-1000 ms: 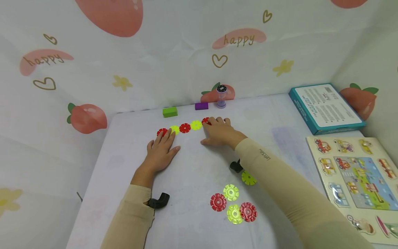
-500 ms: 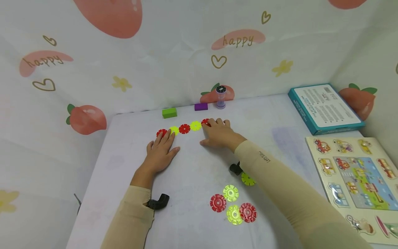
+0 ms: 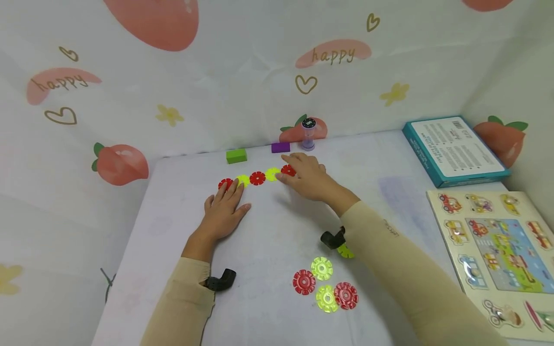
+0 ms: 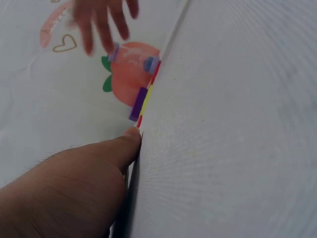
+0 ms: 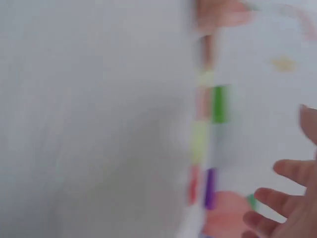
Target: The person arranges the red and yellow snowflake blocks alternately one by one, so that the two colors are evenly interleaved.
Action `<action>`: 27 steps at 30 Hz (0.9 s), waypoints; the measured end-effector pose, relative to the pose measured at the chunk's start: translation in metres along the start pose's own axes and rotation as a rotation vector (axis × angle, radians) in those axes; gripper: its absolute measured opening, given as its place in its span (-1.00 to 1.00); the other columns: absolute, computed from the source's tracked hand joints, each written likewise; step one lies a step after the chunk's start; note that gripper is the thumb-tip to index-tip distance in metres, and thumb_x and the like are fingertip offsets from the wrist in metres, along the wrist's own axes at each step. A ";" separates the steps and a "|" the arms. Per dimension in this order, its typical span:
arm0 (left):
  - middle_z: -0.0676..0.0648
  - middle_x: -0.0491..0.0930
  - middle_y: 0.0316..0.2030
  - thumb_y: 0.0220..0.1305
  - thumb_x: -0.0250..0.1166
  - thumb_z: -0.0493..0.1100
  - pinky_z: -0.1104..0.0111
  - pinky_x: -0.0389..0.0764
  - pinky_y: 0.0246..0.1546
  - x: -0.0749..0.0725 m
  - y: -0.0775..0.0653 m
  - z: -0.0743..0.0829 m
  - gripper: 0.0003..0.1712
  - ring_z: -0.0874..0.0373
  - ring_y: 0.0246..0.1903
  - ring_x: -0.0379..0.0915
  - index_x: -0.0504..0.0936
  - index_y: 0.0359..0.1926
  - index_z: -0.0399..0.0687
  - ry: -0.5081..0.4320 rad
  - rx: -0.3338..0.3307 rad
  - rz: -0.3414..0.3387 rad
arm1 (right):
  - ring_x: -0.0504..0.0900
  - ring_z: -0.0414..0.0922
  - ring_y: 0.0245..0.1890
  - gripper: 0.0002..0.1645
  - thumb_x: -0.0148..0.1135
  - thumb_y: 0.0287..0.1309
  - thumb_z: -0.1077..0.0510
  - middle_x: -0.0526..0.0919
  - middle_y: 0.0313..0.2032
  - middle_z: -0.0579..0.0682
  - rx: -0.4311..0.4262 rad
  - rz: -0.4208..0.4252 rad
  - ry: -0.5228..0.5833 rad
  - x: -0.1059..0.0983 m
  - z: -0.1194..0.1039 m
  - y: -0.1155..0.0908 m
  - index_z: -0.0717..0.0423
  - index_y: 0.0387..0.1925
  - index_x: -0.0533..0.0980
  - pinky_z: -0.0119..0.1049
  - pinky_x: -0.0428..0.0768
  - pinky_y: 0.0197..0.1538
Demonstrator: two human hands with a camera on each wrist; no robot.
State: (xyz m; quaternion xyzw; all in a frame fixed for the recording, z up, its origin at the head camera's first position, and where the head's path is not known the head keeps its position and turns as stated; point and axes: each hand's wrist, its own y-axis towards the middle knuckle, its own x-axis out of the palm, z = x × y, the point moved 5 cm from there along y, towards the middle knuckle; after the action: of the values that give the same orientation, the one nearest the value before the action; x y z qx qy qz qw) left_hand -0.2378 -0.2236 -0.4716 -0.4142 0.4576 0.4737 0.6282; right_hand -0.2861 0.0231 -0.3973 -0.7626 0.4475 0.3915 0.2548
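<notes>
A row of notched plastic discs lies across the far part of the table, red and yellow by turns, with a red disc (image 3: 257, 174) in its middle. My left hand (image 3: 220, 216) rests flat, fingertips on the left-end red disc (image 3: 223, 183) and the yellow disc (image 3: 245, 179) beside it. At the row's other end, my right hand (image 3: 309, 179) is raised over the table, fingers spread and holding nothing. Its thumb overlaps the right-hand yellow disc (image 3: 271, 172) in the head view, close by the right-end red disc (image 3: 287, 169). The right wrist view is blurred but shows the spread fingers (image 5: 277, 201).
Nearer the front lie loose discs, among them a red disc (image 3: 304, 275) and a yellow disc (image 3: 321, 261). Behind the row stand a green block (image 3: 236, 155), a purple block (image 3: 280, 147) and a sand timer (image 3: 308, 137). A teal box (image 3: 459, 149) and puzzle board (image 3: 450, 240) occupy the right side.
My right hand has lifted off the right-end red disc, its fingers straightening and that disc showing more. The left hand has stayed in place.
</notes>
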 end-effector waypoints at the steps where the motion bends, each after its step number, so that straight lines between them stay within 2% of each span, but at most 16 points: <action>1: 0.06 -0.23 0.49 0.32 -0.10 0.40 -0.20 -0.25 0.25 0.000 0.000 0.000 -0.13 -0.02 0.44 -0.46 -0.07 0.51 0.18 0.002 0.002 0.002 | 0.16 0.00 0.31 -0.16 -0.08 0.24 -0.43 0.17 0.38 -0.10 -0.026 0.035 0.124 -0.009 -0.003 -0.009 -0.20 0.45 0.14 0.11 0.24 0.22; 4: 0.05 -0.24 0.50 0.33 -0.09 0.38 -0.20 -0.26 0.24 -0.002 0.000 0.000 -0.13 -0.02 0.44 -0.46 -0.07 0.51 0.16 0.001 0.009 0.001 | 0.34 -0.10 0.20 -0.31 -0.09 0.33 -0.32 0.33 0.27 -0.17 -0.130 0.094 0.477 -0.031 -0.012 -0.044 -0.22 0.40 0.21 0.01 0.36 0.17; 6: 0.06 -0.24 0.50 0.34 -0.09 0.37 -0.21 -0.26 0.24 -0.003 0.000 -0.001 -0.14 -0.02 0.44 -0.47 -0.07 0.51 0.15 -0.002 0.013 -0.003 | 0.41 -0.05 0.13 -0.43 -0.12 0.41 -0.19 0.40 0.20 -0.14 -0.196 0.100 0.656 -0.039 -0.011 -0.069 -0.18 0.37 0.26 0.05 0.38 0.13; 9: 0.04 -0.24 0.50 0.34 -0.09 0.36 -0.22 -0.26 0.23 -0.004 0.000 -0.004 -0.13 -0.03 0.44 -0.46 -0.06 0.51 0.13 0.004 0.015 -0.001 | 0.42 0.06 0.12 -0.52 -0.19 0.47 -0.02 0.45 0.15 -0.02 -0.206 0.102 0.780 -0.038 0.003 -0.104 -0.09 0.33 0.29 0.13 0.33 0.15; 11: 0.03 -0.22 0.50 0.33 -0.07 0.36 -0.22 -0.25 0.23 -0.006 0.000 -0.006 -0.13 -0.04 0.44 -0.45 -0.06 0.51 0.14 0.011 0.009 0.004 | 0.40 0.11 0.13 -0.53 -0.21 0.48 0.02 0.45 0.15 0.04 -0.147 0.104 0.806 -0.029 0.021 -0.123 -0.04 0.32 0.30 0.15 0.32 0.13; 15: 0.02 -0.22 0.50 0.32 -0.05 0.36 -0.22 -0.26 0.23 -0.007 -0.001 -0.008 -0.12 -0.05 0.44 -0.45 -0.06 0.51 0.14 0.013 0.003 0.007 | 0.41 0.13 0.11 -0.52 -0.17 0.47 0.05 0.45 0.13 0.12 -0.008 0.081 0.766 -0.003 0.059 -0.156 0.04 0.33 0.27 0.01 0.40 0.11; 18: 0.02 -0.22 0.50 0.32 -0.06 0.36 -0.23 -0.27 0.23 -0.006 0.000 -0.007 -0.12 -0.05 0.44 -0.45 -0.05 0.51 0.13 -0.004 0.010 0.004 | 0.44 0.07 0.09 -0.46 -0.01 0.42 0.07 0.46 0.13 0.13 0.022 0.063 0.676 0.013 0.079 -0.175 0.12 0.34 0.23 -0.16 0.46 0.07; 20: 0.02 -0.21 0.49 0.33 -0.06 0.35 -0.23 -0.27 0.23 -0.004 0.000 -0.005 -0.13 -0.04 0.44 -0.45 -0.04 0.51 0.12 -0.017 0.015 0.003 | 0.43 -0.03 0.10 -0.35 0.17 0.31 0.01 0.44 0.15 0.02 0.027 0.053 0.560 0.021 0.085 -0.182 0.09 0.35 0.24 -0.23 0.45 0.07; 23: 0.02 -0.22 0.49 0.34 -0.06 0.34 -0.23 -0.27 0.23 -0.002 0.001 -0.002 -0.14 -0.05 0.44 -0.45 -0.04 0.51 0.11 -0.026 0.022 0.000 | 0.31 -0.08 0.18 -0.26 0.38 0.11 -0.05 0.35 0.21 -0.08 0.012 0.044 0.354 0.028 0.084 -0.187 -0.01 0.29 0.34 -0.10 0.36 0.15; 25: 0.02 -0.22 0.49 0.34 -0.06 0.34 -0.23 -0.26 0.23 -0.001 0.001 -0.001 -0.14 -0.05 0.44 -0.45 -0.04 0.51 0.11 -0.024 0.027 0.001 | 0.23 -0.04 0.22 -0.38 0.45 0.02 -0.02 0.30 0.23 -0.10 0.009 0.040 0.253 0.031 0.080 -0.188 -0.08 0.14 0.46 0.01 0.30 0.17; 27: 0.02 -0.22 0.50 0.34 -0.07 0.35 -0.24 -0.26 0.22 -0.001 0.002 0.000 -0.14 -0.05 0.44 -0.45 -0.05 0.51 0.11 -0.018 0.030 -0.001 | 0.17 0.03 0.24 -0.55 0.47 0.01 0.07 0.29 0.23 -0.06 0.008 0.046 0.199 0.032 0.074 -0.189 -0.10 -0.03 0.53 0.08 0.28 0.16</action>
State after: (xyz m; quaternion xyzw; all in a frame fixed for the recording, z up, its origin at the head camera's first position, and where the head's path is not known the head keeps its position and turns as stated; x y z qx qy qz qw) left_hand -0.2402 -0.2237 -0.4710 -0.4007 0.4588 0.4703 0.6385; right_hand -0.1376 0.1507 -0.4582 -0.7863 0.4896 0.3177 0.2028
